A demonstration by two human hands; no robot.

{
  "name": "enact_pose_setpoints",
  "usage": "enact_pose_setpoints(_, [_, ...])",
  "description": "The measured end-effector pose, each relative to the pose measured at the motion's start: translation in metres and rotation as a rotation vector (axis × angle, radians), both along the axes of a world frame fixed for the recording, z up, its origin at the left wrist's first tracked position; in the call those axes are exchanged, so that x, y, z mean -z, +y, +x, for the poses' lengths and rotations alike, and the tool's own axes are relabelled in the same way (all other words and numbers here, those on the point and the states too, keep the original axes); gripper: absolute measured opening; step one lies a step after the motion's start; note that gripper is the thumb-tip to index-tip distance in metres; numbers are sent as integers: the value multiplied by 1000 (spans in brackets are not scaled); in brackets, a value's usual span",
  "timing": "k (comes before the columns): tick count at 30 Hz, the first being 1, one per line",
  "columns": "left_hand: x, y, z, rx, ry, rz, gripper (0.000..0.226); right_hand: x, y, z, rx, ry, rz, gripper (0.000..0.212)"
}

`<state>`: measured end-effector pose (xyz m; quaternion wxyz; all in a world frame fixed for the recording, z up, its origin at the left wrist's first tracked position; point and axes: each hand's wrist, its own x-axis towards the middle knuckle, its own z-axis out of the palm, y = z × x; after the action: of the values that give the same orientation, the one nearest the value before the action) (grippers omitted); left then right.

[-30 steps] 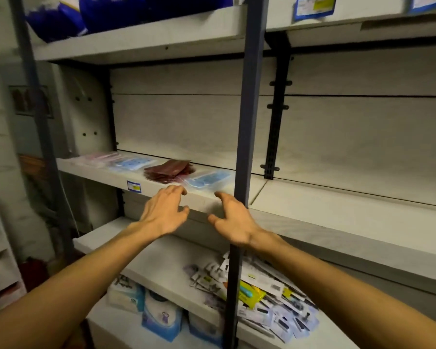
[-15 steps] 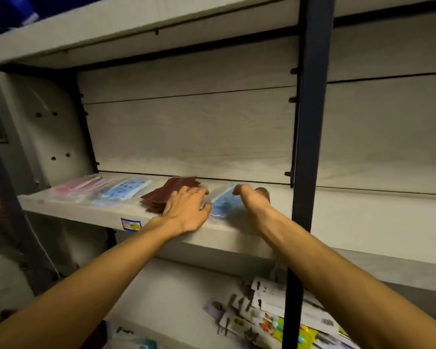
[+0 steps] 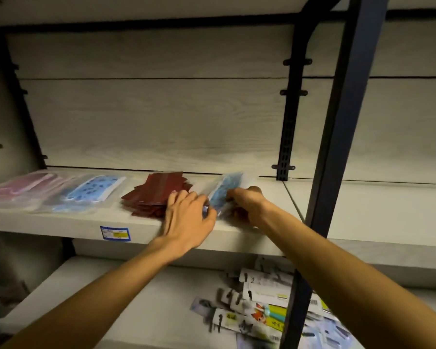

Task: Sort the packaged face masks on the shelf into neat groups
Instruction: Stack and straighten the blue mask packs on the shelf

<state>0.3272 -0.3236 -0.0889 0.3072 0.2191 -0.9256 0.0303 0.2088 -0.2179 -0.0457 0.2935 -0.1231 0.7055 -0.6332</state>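
Four mask groups along the shelf (image 3: 61,221): pink packs (image 3: 18,188) far left, blue patterned pack (image 3: 93,191) beside them, dark red stack (image 3: 156,195) mid-shelf, blue pack in clear wrap (image 3: 224,191) at right. Left hand (image 3: 189,215) flat, fingers spread, resting on the red stack's near corner and touching the blue pack's edge. Right hand (image 3: 247,201) curled round the blue pack's right side, gripping. Risks, judged: slick wrap slipping from the pinch; red stack, already fanned, spilling over the front lip if nudged. Loose carded packets (image 3: 257,311) on the lower shelf.

Both hands (image 3: 213,210) on blue mask pack (image 3: 223,191), shelf (image 3: 61,222).
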Motion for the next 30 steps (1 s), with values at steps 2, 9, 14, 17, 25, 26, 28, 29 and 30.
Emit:
enact_pose_setpoints(2, [-4, -6, 3, 52, 37, 60, 32, 4, 3, 2, 13, 120, 12, 20])
enact_pose_setpoints(9, [-37, -10, 20, 297, 417, 719, 71, -9, 48, 32, 27, 740, -124, 19])
enact_pose_setpoints(14, [-63, 37, 23, 574, 623, 1039, 52, -25, 103, 62, 1, 848, -278, 22])
enact_pose_setpoints(17, [-62, 81, 26, 706, 777, 949, 28, -20, 149, 71, 35, 838, -352, 29])
enact_pose_setpoints(25, [-63, 215, -1, 831, 623, 837, 30, -6, 288, 34, 95, 700, -330, 37])
enact_pose_setpoints(26, [-65, 233, -9, 838, 603, 847, 31, -6, 306, 26, 96, 686, -326, 39])
enact_pose_setpoints(28, [-67, 268, -33, 840, 553, 909, 33, -4, 342, 6, 104, 660, -334, 35])
enact_pose_setpoints(29, [-66, 287, -48, 827, 514, 958, 30, -2, 362, -3, 115, 637, -333, 32])
enact_pose_setpoints(30, [-68, 305, -63, 803, 475, 1010, 28, -2, 381, -15, 127, 625, -327, 31])
